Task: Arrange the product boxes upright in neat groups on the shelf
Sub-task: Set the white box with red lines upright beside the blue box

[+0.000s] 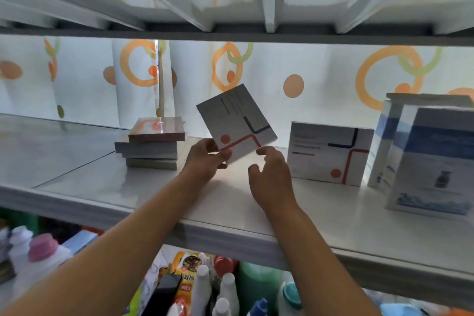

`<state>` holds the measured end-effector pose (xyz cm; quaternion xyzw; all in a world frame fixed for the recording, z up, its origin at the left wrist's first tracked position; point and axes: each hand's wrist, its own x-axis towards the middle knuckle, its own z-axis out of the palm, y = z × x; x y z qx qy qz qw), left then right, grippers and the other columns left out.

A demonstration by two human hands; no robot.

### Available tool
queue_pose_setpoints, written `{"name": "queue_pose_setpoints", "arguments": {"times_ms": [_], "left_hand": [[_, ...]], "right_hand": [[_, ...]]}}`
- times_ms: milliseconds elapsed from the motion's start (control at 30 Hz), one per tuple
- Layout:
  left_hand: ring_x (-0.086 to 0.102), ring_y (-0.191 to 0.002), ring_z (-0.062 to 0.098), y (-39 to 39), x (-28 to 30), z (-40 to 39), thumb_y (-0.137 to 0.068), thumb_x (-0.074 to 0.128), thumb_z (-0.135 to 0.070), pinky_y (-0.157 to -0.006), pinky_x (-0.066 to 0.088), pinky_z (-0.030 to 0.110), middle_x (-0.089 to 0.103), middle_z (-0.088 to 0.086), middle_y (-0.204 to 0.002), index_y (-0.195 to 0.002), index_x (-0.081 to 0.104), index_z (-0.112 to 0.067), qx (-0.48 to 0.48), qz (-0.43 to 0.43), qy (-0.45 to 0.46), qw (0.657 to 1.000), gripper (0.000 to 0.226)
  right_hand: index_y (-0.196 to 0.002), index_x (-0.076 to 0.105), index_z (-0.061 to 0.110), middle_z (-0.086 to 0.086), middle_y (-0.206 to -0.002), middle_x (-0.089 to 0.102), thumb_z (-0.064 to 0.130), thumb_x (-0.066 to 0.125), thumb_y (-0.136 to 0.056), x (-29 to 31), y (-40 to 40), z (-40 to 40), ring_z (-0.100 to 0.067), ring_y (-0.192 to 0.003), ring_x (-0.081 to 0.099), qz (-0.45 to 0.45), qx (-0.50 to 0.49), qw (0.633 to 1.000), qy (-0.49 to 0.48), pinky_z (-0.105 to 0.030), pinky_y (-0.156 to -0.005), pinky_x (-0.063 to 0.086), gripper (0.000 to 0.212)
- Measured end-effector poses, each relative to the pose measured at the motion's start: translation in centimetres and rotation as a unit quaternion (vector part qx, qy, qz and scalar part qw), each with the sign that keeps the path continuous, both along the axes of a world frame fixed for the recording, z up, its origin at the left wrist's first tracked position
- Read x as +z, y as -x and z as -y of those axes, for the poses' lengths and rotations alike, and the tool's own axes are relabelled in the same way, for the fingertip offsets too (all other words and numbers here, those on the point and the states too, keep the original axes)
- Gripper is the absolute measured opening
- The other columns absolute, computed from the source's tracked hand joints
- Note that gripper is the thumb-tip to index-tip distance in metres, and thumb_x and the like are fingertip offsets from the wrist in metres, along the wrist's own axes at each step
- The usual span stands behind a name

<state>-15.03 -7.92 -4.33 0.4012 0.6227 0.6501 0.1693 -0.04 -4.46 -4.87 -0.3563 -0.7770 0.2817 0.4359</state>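
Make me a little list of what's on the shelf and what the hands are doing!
held box: white box with red and navy lines, tilted, above the shelf
left hand: pinches the held box's lower corner
right hand: open, fingertips near the box's lower edge
standing box: same design, upright, right of the hands
blue boxes: upright, far right
stack: flat boxes piled, left of the hands

The tilted box (237, 123) is pale grey with a red line, a red dot and a dark navy angle; the upright box (329, 152) wears the same marks on white. Toward the shelf's (107, 179) right edge, boxes (431, 161) are white with blue bands; the backdrop (320, 79) is white with orange and green rings
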Motion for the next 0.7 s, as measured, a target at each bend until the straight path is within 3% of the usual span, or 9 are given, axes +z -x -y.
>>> {"name": "queue_pose_setpoints", "arguments": {"times_ms": [100,200,333,400,533,633,700], "left_hand": [[0.068,-0.099,0.028,-0.5,0.3,0.6,-0.088,0.069,-0.005,-0.076,0.060,0.032,0.067,0.013,-0.114,-0.116,0.058,-0.003,-0.072,0.091,-0.027,0.993,0.030],[0.070,-0.097,0.026,-1.2,0.6,1.0,-0.086,0.070,-0.002,-0.072,0.059,0.030,0.068,0.010,-0.113,-0.112,0.060,-0.011,-0.139,0.138,-0.027,0.980,0.030],[0.071,-0.095,0.027,-1.7,0.7,1.0,-0.083,0.071,-0.001,-0.068,0.059,0.028,0.067,0.010,-0.115,-0.121,0.055,-0.010,-0.168,0.154,0.007,0.974,0.042],[0.072,-0.091,0.026,-1.8,0.8,1.0,-0.081,0.074,-0.003,-0.068,0.059,0.028,0.067,0.011,-0.115,-0.121,0.055,-0.009,-0.155,0.138,-0.001,0.978,0.045],[0.069,-0.086,0.017,-1.2,0.8,0.7,-0.079,0.079,-0.012,-0.063,0.059,0.025,0.065,0.001,-0.101,-0.111,0.052,-0.013,0.027,-0.019,-0.048,0.998,0.042],[0.063,-0.084,0.008,-0.4,0.3,0.5,-0.079,0.079,-0.023,-0.066,0.058,0.027,0.060,-0.011,-0.092,-0.102,0.049,-0.019,0.143,-0.173,-0.056,0.973,0.038],[0.059,-0.078,0.006,-0.2,0.0,0.6,-0.077,0.078,-0.021,-0.067,0.053,0.028,0.057,-0.013,-0.087,-0.094,0.047,-0.021,0.203,-0.239,-0.080,0.946,0.035]], "right_hand": [[-0.139,0.041,0.015,-0.007,-0.141,0.050,0.019,0.053,-0.098,0.2,0.1,0.1,-0.021,-0.123,0.052,-0.057,0.000,0.997,0.051,-0.029,-0.099,0.043,0.043],[-0.141,0.039,0.015,-0.009,-0.137,0.055,0.028,0.050,-0.100,0.7,0.0,0.2,-0.022,-0.118,0.055,-0.089,0.002,0.992,0.087,-0.029,-0.091,0.045,0.044],[-0.135,0.046,0.015,-0.007,-0.126,0.061,0.031,0.044,-0.103,1.0,-0.2,0.4,-0.013,-0.096,0.053,-0.110,-0.012,0.991,0.076,-0.021,-0.074,0.044,0.036],[-0.136,0.046,0.015,-0.006,-0.127,0.061,0.032,0.045,-0.102,1.0,-0.3,0.4,-0.013,-0.096,0.053,-0.103,-0.016,0.992,0.074,-0.024,-0.077,0.043,0.038],[-0.145,0.038,0.017,-0.005,-0.132,0.058,0.038,0.050,-0.099,0.9,-0.2,0.6,-0.021,-0.115,0.057,-0.092,0.005,0.993,0.079,-0.028,-0.087,0.041,0.051],[-0.145,0.040,0.022,-0.004,-0.134,0.057,0.047,0.050,-0.097,1.2,0.0,0.7,-0.020,-0.114,0.058,-0.121,0.045,0.986,0.108,-0.037,-0.091,0.051,0.055],[-0.143,0.042,0.022,-0.003,-0.134,0.056,0.056,0.050,-0.094,1.6,-0.1,0.8,-0.019,-0.110,0.060,-0.159,0.093,0.970,0.162,-0.041,-0.084,0.057,0.060]]}}
